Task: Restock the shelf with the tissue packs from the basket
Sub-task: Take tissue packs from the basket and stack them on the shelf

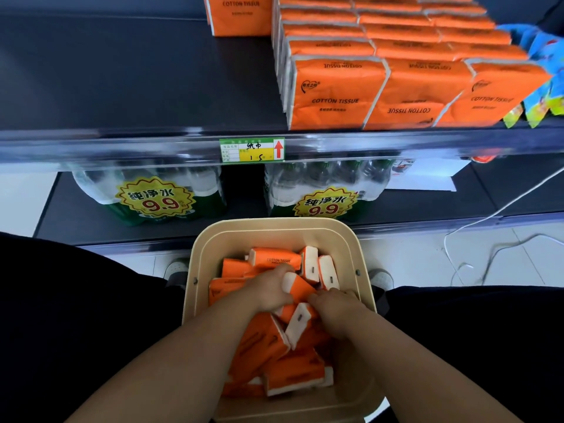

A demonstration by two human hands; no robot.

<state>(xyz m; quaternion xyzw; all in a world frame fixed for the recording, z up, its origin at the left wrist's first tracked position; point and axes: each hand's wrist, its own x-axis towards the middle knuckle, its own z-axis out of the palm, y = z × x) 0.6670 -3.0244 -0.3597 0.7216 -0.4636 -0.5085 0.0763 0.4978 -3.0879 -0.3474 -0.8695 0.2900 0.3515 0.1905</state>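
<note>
A beige basket (274, 230) sits in front of me, holding several orange tissue packs (262, 346) in a loose heap. Both my hands are down inside it. My left hand (268, 290) curls its fingers over the white end of one orange pack (297, 285). My right hand (335, 306) grips into the pile beside it, and what its fingers close on is hidden. On the dark shelf (137, 87) above, rows of orange tissue packs (381, 93) fill the right half, and one more pack (241, 13) stands further back.
The shelf's left half is bare dark board. A green and yellow price tag (251, 149) hangs on the shelf rail. Below it stand two shrink-wrapped water bottle bundles (158, 193). Blue snack bags (543, 71) crowd the right end, and a white cable (488, 218) trails over the tiled floor.
</note>
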